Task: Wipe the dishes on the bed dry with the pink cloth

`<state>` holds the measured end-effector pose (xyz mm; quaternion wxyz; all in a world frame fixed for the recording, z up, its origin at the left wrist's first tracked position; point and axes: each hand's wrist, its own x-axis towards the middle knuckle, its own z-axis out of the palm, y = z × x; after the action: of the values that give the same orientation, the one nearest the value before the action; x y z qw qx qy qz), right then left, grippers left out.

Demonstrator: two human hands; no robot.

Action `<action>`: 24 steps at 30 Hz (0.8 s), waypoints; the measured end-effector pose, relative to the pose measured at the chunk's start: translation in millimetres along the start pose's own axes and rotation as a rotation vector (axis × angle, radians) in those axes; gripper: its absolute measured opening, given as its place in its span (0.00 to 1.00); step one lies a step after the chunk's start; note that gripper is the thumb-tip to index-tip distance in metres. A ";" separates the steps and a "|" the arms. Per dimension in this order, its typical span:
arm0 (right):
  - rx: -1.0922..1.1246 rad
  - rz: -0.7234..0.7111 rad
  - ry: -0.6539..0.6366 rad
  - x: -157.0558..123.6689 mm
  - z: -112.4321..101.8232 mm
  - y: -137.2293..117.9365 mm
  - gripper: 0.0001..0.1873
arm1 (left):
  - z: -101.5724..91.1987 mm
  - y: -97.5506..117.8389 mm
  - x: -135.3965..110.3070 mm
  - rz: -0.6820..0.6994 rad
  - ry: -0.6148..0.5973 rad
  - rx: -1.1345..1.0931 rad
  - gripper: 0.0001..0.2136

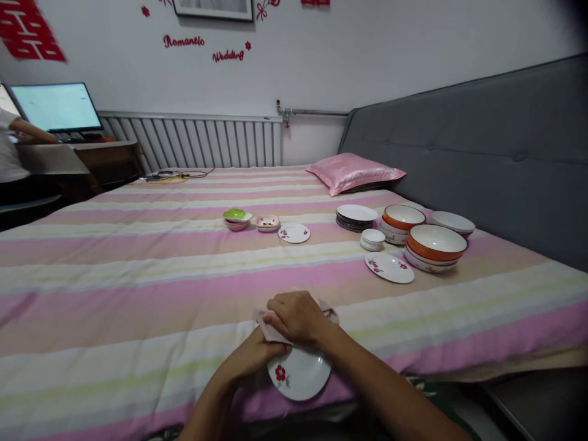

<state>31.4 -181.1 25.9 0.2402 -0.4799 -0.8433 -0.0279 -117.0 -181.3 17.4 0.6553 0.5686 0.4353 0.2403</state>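
Observation:
A white plate [301, 375] with a red flower print is in front of me at the near edge of the bed. My left hand [261, 355] is closed on its left rim, the thumb lying over the top. My right hand [297, 315] presses a pale pink cloth [271, 331] onto the plate's upper part, fingers curled over it. The cloth hides the far rim, and my left fingers under the plate are out of sight.
Ahead lie a small flowered plate [294, 233], pink square dishes [267, 223] and a green leaf-shaped dish [235, 214]. To the right are a flowered plate [389, 268], small saucers [372, 239], stacked plates [356, 213] and orange-rimmed bowls [436, 243]. A person's arm [34, 130] shows far left.

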 end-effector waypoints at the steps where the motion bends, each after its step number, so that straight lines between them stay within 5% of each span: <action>1: -0.021 -0.020 0.006 0.7 1.1 -0.6 0.19 | 0.1 -0.2 0.2 0.001 0.002 0.011 0.12; 6: -0.014 -0.010 0.019 2.6 0.6 3.4 0.20 | -0.2 0.4 -0.1 0.034 -0.010 0.008 0.11; 14: 0.110 0.226 0.095 1.2 -4.7 24.9 0.22 | -7.5 7.9 -1.1 0.094 -0.040 -0.085 0.09; 24: 0.432 0.597 0.372 6.8 14.1 26.4 0.19 | -7.1 1.5 10.9 0.246 0.280 -0.228 0.15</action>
<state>45.0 -157.6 11.6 0.4814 -0.6289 -0.5956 0.1342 -117.2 -168.3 15.8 0.6143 0.5007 0.4195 0.4426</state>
